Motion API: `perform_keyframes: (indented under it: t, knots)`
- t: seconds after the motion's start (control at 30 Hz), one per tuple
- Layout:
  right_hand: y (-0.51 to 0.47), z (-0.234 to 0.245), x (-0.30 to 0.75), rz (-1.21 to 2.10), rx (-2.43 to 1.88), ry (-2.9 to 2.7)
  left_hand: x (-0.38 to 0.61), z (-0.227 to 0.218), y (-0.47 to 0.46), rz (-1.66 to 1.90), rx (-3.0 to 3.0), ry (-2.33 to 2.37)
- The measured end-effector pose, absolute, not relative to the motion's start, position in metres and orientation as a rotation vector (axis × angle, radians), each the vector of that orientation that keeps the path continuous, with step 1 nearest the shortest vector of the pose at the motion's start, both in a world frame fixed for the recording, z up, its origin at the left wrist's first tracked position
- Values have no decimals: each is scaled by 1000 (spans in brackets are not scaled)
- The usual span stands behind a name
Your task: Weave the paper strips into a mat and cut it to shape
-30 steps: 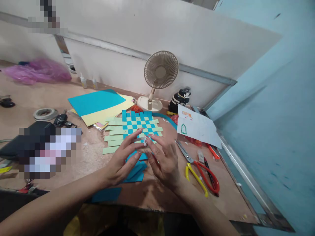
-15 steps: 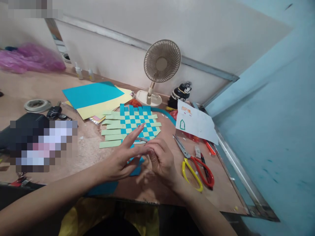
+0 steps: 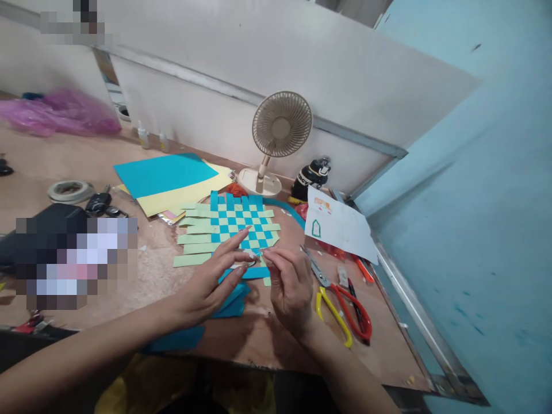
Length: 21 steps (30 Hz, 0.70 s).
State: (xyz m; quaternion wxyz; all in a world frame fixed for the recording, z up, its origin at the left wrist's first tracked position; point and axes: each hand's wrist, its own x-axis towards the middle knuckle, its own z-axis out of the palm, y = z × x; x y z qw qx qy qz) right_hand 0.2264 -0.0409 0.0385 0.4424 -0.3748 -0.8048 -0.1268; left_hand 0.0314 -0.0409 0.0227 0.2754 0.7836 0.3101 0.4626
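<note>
Left hand [image 3: 209,282] curled narrow, right hand [image 3: 291,284] pinching narrow (can't tell what's held) right over a woven paper mat [image 3: 228,227] of crisp teal and pale green strips.

No text clearly legible. Black bottle-shaped object [image 3: 309,178] just right of desk fan [image 3: 282,125]: white letters across body, too small and curved to read with certainty. Small white bottles [image 3: 143,138] left of fan, along wall: any labels too small to read.
</note>
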Motion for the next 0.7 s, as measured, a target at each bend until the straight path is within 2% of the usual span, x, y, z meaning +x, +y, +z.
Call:
perform_keyframes:
  t: [0.33,0.7]
  knots:
    - [-42,37,224,-253,-887,-2139,35,10,-31,1399,2317,878]
    - [-41,38,224,-269,-854,-2162,37,12,-32,1412,2470,942]
